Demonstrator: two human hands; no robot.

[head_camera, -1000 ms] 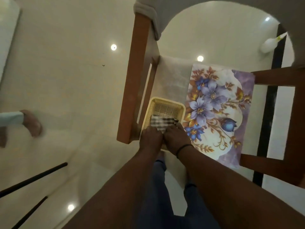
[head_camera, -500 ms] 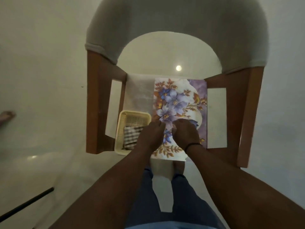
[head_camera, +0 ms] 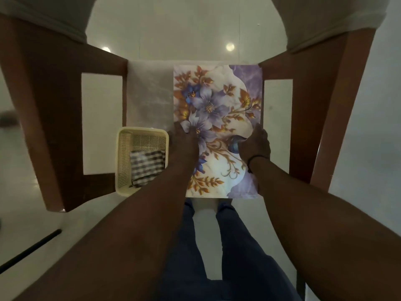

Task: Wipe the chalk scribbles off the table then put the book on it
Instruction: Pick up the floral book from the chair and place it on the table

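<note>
A large book (head_camera: 219, 101) with a cover of purple flowers and gold leaves lies flat on a white marbled shelf (head_camera: 149, 98) between brown wooden legs. My left hand (head_camera: 184, 146) lies over the book's left edge, beside the basket. My right hand (head_camera: 255, 144) holds the right edge, thumb on the cover. A checked cloth (head_camera: 146, 167) lies loose in a cream basket (head_camera: 123, 159), left of the book. I see no chalk marks.
Wooden leg frames stand at the left (head_camera: 52, 118) and right (head_camera: 338, 105) of the shelf. A grey rounded edge (head_camera: 325, 22) arches across the top. Glossy white floor tiles surround it all, and my legs in dark trousers (head_camera: 238, 246) stand below the shelf.
Both hands left the cloth in the basket, moved right onto the book, then spread apart to its left and right edges. The view has come closer and centred.
</note>
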